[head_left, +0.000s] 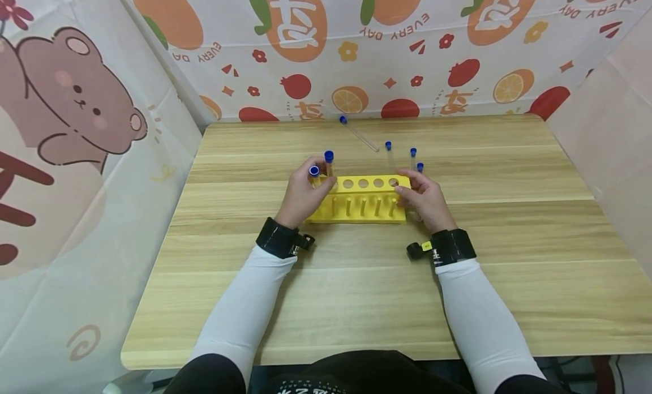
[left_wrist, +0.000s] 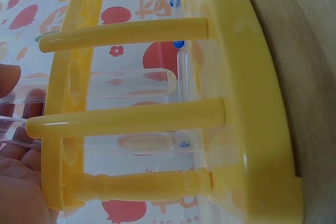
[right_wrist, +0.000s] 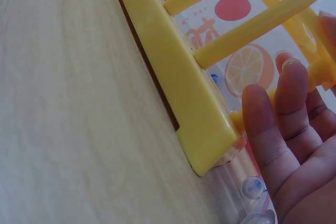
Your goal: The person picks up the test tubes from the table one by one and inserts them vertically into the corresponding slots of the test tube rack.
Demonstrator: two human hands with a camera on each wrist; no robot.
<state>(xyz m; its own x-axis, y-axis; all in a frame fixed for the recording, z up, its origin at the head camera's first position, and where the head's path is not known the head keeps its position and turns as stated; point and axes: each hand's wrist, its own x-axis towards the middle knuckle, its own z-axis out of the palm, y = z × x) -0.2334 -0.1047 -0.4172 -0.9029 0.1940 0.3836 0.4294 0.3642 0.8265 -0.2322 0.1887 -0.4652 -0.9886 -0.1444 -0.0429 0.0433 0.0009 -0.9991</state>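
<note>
A yellow test tube rack (head_left: 356, 213) stands mid-table, its row of round holes along the top and pegs along the front. Two clear test tubes with blue caps, one at the end (head_left: 314, 171) and one beside it (head_left: 329, 157), are in its leftmost holes. My left hand (head_left: 304, 193) is at that end, thumb and fingers around the upper part of the second tube. In the left wrist view, both tubes (left_wrist: 131, 83) pass through the top plate. My right hand (head_left: 425, 200) grips the rack's right end, thumb in front and fingers behind, also seen in the right wrist view.
One blue-capped tube (head_left: 359, 135) lies behind the rack near the table's back edge. More capped tubes lie behind the right end, including one (head_left: 389, 146) and another (head_left: 413, 153). Printed cloth (head_left: 326, 94) hangs behind the wooden table (head_left: 356, 303).
</note>
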